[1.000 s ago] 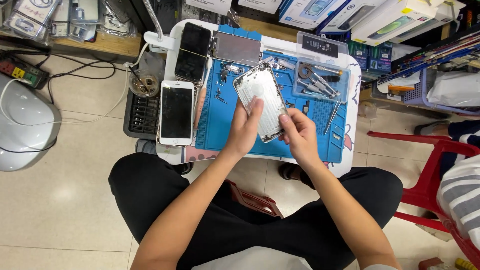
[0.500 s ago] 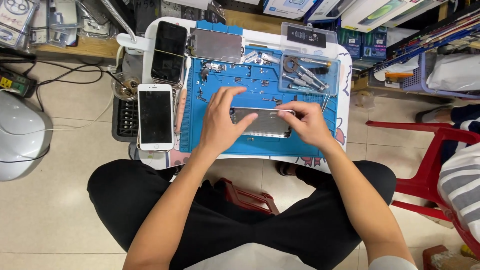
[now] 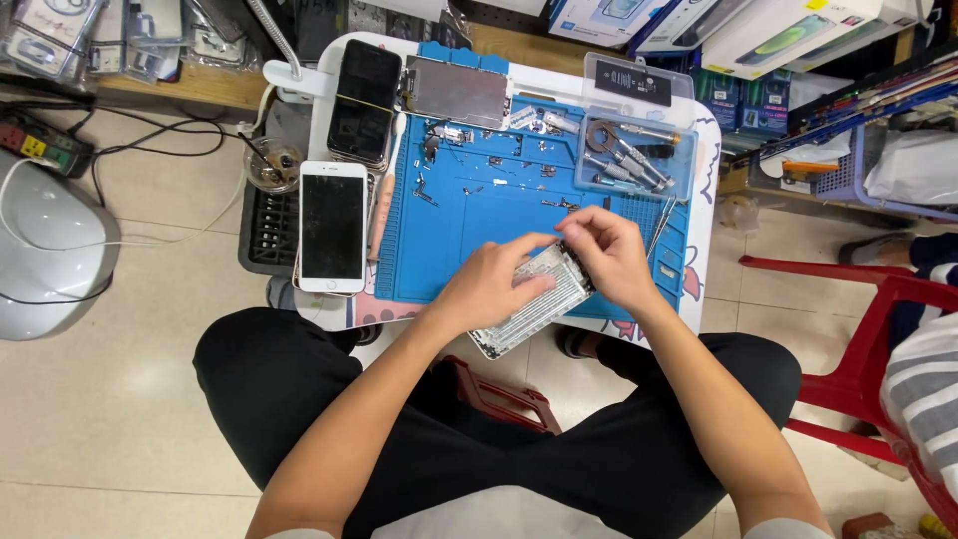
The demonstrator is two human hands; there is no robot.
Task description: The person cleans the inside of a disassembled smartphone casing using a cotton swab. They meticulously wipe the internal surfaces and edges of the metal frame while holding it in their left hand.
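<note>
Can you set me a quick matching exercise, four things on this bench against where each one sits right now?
Things:
1. silver phone housing
2. white-fronted phone
3. clear tool box
4. black phones

Places:
A. far right corner of the blue mat
B. left of the mat, screen up, near side
C. between the left hand and right hand, at the table's near edge
D. far left, stacked, beyond the white-fronted phone

Pairs: 1-C, 2-B, 3-A, 4-D

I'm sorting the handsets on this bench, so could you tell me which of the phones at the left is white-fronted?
The white-fronted phone lying nearest the person, beside the blue mat. The dark phones stacked beyond it have black fronts.
</note>
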